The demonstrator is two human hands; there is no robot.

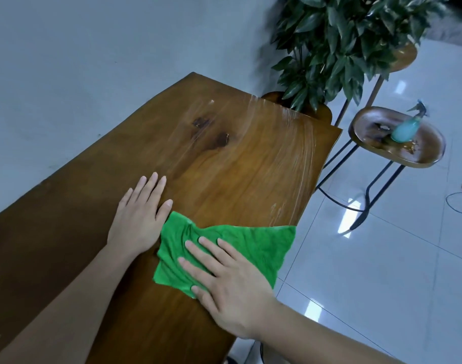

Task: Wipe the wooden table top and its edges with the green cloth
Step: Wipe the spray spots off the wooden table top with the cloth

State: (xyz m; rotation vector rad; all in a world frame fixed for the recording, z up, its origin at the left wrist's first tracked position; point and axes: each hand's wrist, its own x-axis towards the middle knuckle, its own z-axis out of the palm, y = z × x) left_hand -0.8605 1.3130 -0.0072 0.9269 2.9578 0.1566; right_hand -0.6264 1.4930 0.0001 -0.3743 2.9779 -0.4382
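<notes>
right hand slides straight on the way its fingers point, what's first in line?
The right hand, flat on the green cloth, points up-left. First in line looks like the left hand, whose thumb touches the cloth's corner; depending on the exact heading it may pass just beside it over bare table.

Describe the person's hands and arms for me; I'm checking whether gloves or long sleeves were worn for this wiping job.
Both are bare. The left hand and right hand have no gloves, rings, watches or bracelets in view. Both forearms show uncovered to the picture's edge, so no sleeves are visible. The fingernails are short and unpainted.
</notes>
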